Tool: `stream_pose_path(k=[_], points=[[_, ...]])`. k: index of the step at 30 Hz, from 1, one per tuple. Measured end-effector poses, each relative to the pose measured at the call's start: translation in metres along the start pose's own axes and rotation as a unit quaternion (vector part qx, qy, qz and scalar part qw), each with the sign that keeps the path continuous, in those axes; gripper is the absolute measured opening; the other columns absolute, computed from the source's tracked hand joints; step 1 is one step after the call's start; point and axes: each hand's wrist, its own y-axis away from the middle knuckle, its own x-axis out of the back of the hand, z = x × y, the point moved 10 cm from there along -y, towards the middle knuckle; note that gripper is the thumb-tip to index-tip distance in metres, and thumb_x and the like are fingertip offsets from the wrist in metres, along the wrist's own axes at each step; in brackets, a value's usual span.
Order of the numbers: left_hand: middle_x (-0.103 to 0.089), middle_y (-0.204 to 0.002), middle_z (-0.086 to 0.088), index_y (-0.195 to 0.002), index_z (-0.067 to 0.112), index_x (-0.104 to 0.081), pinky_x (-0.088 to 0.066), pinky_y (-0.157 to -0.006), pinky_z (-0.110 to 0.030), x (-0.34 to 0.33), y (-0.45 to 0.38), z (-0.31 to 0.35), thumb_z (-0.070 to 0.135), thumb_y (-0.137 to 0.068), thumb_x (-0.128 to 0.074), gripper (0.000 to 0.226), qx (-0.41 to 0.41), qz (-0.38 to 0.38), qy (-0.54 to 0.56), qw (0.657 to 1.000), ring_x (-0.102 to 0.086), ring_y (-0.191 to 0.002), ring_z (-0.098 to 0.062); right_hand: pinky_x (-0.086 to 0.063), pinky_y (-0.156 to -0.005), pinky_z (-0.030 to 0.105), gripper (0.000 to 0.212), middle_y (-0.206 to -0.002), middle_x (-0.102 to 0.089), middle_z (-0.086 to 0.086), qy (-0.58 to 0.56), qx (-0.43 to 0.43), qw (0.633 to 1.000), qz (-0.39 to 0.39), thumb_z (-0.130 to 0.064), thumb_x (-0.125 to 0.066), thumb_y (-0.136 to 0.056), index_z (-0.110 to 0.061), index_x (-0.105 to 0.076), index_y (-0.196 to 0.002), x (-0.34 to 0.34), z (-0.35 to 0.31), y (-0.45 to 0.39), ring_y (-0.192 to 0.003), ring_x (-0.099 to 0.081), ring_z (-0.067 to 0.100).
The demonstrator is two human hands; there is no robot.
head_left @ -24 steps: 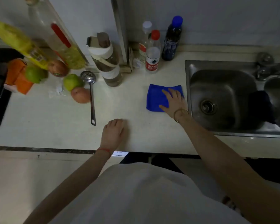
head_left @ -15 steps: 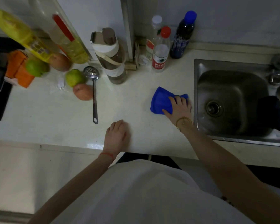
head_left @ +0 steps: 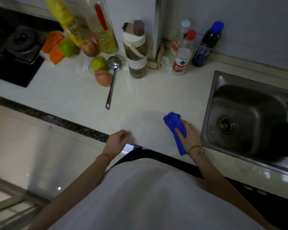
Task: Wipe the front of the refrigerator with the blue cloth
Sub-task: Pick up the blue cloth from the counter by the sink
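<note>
A dim kitchen with a pale worktop [head_left: 156,97] and a sink [head_left: 249,117] at three o'clock. The left hand [head_left: 117,140] rests loosely curled and empty at the near edge. The right hand [head_left: 188,135] has gathered the blue cloth [head_left: 175,125], flat moments ago, into a bunch it grips; pickup done, no refrigerator front identifiable.

A home kitchen. A pale counter [head_left: 148,100] runs along a wall, with a steel sink [head_left: 246,117] set into it at the right and a black gas hob [head_left: 18,52] at the left. Cooking things crowd the back: an oil bottle [head_left: 103,30], fruit [head_left: 99,63], a slotted spoon [head_left: 113,75], a water bottle [head_left: 181,60] and a dark sauce bottle [head_left: 206,44]. Glossy floor tiles [head_left: 32,155] show below the counter edge.
</note>
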Motion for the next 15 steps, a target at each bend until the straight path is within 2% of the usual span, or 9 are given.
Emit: stream_pose_path(k=[2, 5, 8, 10, 13, 15], points=[[-0.069, -0.087, 0.007, -0.103, 0.019, -0.071, -0.040, -0.067, -0.002, 0.001, 0.023, -0.012, 0.017, -0.092, -0.059, 0.016, 0.024, 0.020, -0.003, 1.000, -0.061, -0.072, 0.006, -0.042, -0.083, 0.028, 0.041, -0.114, -0.057, 0.008, -0.010, 0.011, 1.000, -0.015, -0.033, -0.050, -0.098, -0.016, -0.045, -0.135, -0.004, 0.001, 0.011, -0.095, -0.051, 0.016], [-0.069, -0.090, 0.001, -0.103, 0.015, -0.070, -0.047, -0.075, -0.022, -0.012, 0.084, -0.061, 0.019, -0.091, -0.058, 0.018, 0.126, 0.068, 0.017, 0.990, -0.065, -0.079, -0.017, -0.043, -0.077, 0.028, 0.037, -0.105, -0.050, 0.009, 0.021, 0.081, 0.994, -0.067, -0.030, -0.053, -0.097, -0.013, -0.050, -0.130, -0.021, -0.008, 0.037, -0.089, -0.052, 0.021], [-0.073, -0.095, -0.007, -0.105, 0.012, -0.071, -0.051, -0.081, -0.029, -0.044, 0.160, -0.117, 0.021, -0.092, -0.056, 0.022, 0.235, 0.104, 0.079, 0.963, -0.070, -0.085, -0.025, -0.043, -0.088, 0.028, 0.037, -0.114, -0.050, 0.012, 0.027, 0.154, 0.979, -0.129, -0.024, -0.058, -0.095, -0.010, -0.052, -0.128, -0.043, -0.019, 0.065, -0.098, -0.054, 0.025], [-0.073, -0.092, -0.008, -0.106, 0.007, -0.070, -0.052, -0.079, -0.029, -0.069, 0.217, -0.148, 0.020, -0.093, -0.055, 0.023, 0.310, 0.129, 0.157, 0.929, -0.069, -0.079, -0.026, -0.037, -0.089, 0.021, 0.037, -0.118, -0.054, 0.015, 0.034, 0.186, 0.967, -0.173, -0.020, -0.059, -0.094, -0.007, -0.052, -0.128, -0.059, -0.025, 0.082, -0.104, -0.055, 0.028], [-0.071, -0.093, -0.011, -0.101, 0.006, -0.067, -0.055, -0.087, -0.037, -0.103, 0.299, -0.181, 0.021, -0.094, -0.055, 0.020, 0.396, 0.172, 0.256, 0.865, -0.069, -0.080, -0.029, -0.036, -0.087, 0.022, 0.038, -0.123, -0.059, 0.016, 0.047, 0.217, 0.948, -0.226, -0.022, -0.058, -0.094, -0.006, -0.051, -0.129, -0.084, -0.037, 0.108, -0.109, -0.056, 0.030], [-0.069, -0.092, -0.013, -0.105, 0.001, -0.067, -0.054, -0.079, -0.035, -0.124, 0.345, -0.197, 0.019, -0.095, -0.054, 0.024, 0.438, 0.195, 0.305, 0.823, -0.067, -0.073, -0.027, -0.036, -0.085, 0.021, 0.041, -0.122, -0.061, 0.015, 0.063, 0.243, 0.933, -0.259, -0.028, -0.057, -0.092, -0.006, -0.053, -0.127, -0.104, -0.043, 0.121, -0.107, -0.058, 0.029]])
